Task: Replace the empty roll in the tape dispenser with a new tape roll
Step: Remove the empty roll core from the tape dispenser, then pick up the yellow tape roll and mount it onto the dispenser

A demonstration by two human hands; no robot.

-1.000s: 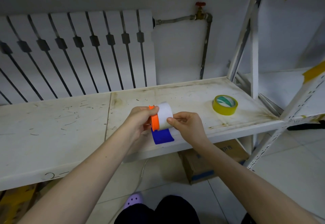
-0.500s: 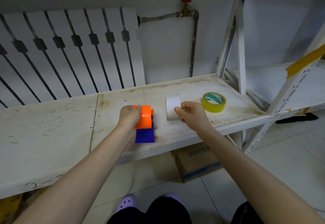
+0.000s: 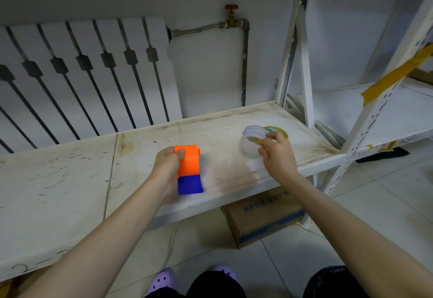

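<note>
The orange and blue tape dispenser (image 3: 188, 169) rests on the white shelf (image 3: 70, 180), and my left hand (image 3: 166, 164) grips its left side. To the right, my right hand (image 3: 275, 151) holds the empty white roll (image 3: 250, 142) by its rim, open side up, at the shelf surface. Just behind the white roll lies the new yellow tape roll (image 3: 278, 131), mostly hidden by the roll and my fingers.
A radiator (image 3: 82, 75) and a pipe with a red valve (image 3: 231, 7) stand against the wall behind the shelf. White rack uprights (image 3: 304, 68) rise at the right. A cardboard box (image 3: 264, 215) sits on the tiled floor under the shelf edge.
My right hand pulled the white roll off the dispenser and carried it right, down beside the yellow roll. My left hand set the dispenser on the shelf.
</note>
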